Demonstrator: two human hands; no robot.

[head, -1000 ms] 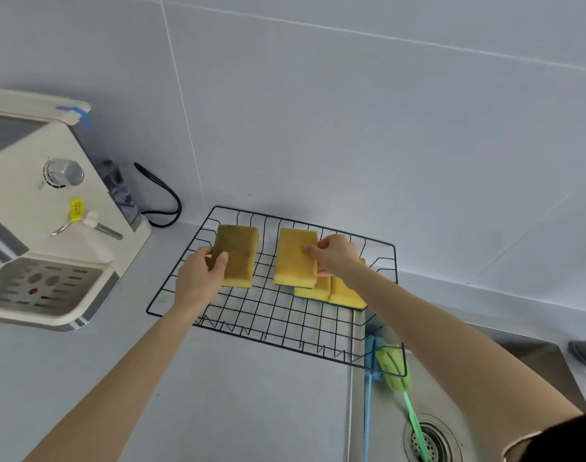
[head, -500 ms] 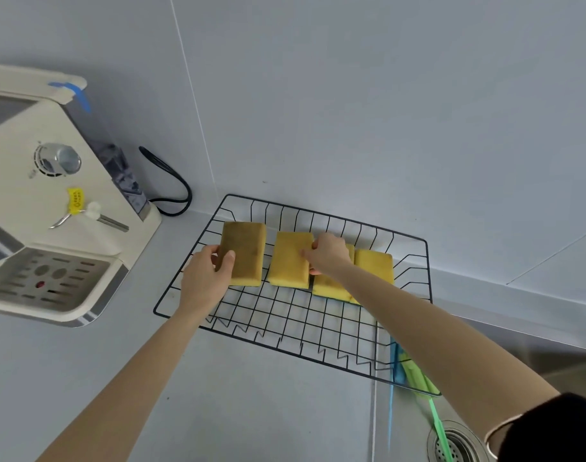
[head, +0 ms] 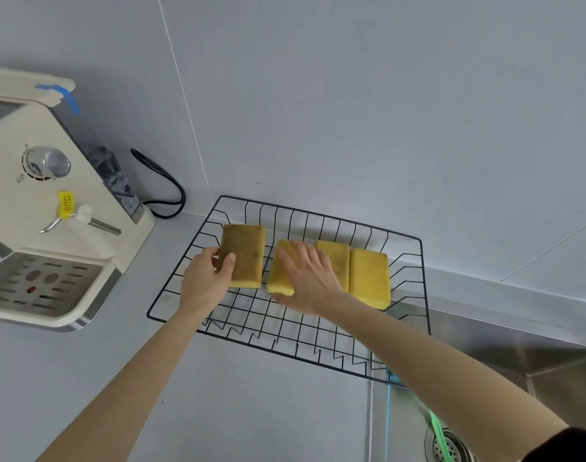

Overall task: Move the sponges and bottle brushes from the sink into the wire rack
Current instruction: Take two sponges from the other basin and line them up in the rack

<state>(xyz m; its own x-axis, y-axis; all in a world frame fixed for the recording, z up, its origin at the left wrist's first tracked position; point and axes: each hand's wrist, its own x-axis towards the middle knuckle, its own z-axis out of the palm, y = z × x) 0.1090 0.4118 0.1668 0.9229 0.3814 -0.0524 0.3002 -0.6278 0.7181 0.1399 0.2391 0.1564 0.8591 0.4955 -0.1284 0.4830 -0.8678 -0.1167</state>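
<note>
A black wire rack [head: 318, 353] sits on the counter with several yellow sponges in a row along its far side. My left hand [head: 205, 285] grips the leftmost, brownish sponge [head: 246, 253] by its near left corner. My right hand [head: 310, 278] lies flat, fingers spread, on the second sponge [head: 280, 276]. Two more sponges [head: 368, 275] lie side by side to the right. In the sink [head: 504, 348], the handles of a blue bottle brush [head: 387, 418] and a green bottle brush [head: 438, 431] show below my right forearm; their heads are hidden.
A cream coffee machine [head: 55, 208] with a drip tray stands at the left, its black cable [head: 161, 185] looping against the tiled wall. The sink drain [head: 448, 445] is at the bottom right. Grey counter lies in front of the rack.
The left sponge has been lowered onto the rack. My right hand has opened and flattened on the second sponge, which now lies beside the others. The camera moved closer.
</note>
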